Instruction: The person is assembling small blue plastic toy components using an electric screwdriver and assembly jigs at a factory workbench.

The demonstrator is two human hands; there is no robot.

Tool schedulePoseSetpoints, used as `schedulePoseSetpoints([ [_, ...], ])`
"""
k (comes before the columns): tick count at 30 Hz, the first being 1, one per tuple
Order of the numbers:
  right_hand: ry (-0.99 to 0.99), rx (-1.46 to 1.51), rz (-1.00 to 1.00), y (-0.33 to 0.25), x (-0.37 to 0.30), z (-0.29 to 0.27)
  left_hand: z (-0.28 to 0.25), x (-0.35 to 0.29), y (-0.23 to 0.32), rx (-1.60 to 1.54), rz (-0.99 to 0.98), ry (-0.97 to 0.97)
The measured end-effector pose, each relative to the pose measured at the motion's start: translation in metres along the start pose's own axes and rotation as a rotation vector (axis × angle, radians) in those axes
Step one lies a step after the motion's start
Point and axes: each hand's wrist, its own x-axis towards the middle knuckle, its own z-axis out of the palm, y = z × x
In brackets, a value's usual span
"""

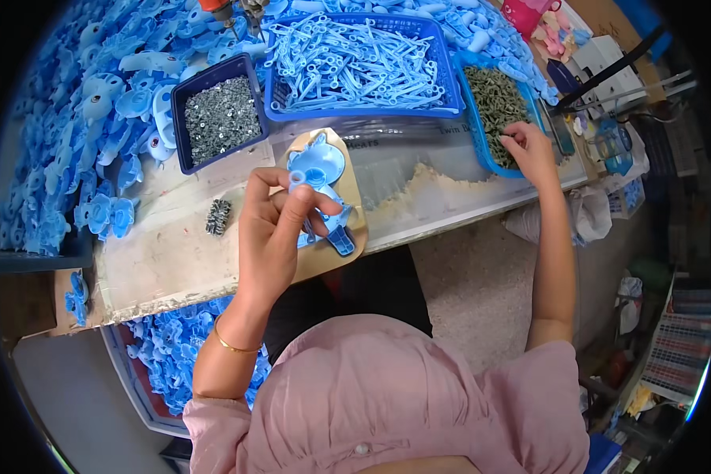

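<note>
My left hand (pixel 270 225) is closed on a light-blue plastic rod with a ringed end (pixel 297 178), held over a tan board (pixel 354 229). Beneath it on that board lies a blue toy shell half (pixel 324 163), partly covered by my fingers. My right hand (pixel 529 152) reaches over a bright-blue basket (pixel 482 146) of small dark grey-green parts (pixel 494 99). Its thumb and fingers are pinched together at the basket's right side; what they hold is too small to make out.
A blue basket (pixel 274 105) of ring-ended rods stands behind the board. Left of it is a dark-blue bin (pixel 180 146) of small metal parts. Blue toy shells (pixel 103 95) are heaped at the left. Electric screwdrivers (pixel 223 9) hang at the top. A small dark cluster (pixel 218 216) lies on the table.
</note>
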Motion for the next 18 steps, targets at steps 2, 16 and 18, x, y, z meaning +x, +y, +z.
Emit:
schedulePoseSetpoints([
  [2,0.009,0.218,-0.053,0.018,0.003,0.009,0.000,-0.001,0.003,0.000,-0.115,-0.055],
  [16,-0.736,1.029,-0.196,-0.205,-0.064,-0.034,0.010,-0.017,0.000,0.115,-0.160,-0.261],
  [18,-0.778,1.056,-0.218,-0.221,-0.065,-0.030,0.007,-0.017,0.000,0.157,-0.172,-0.266],
])
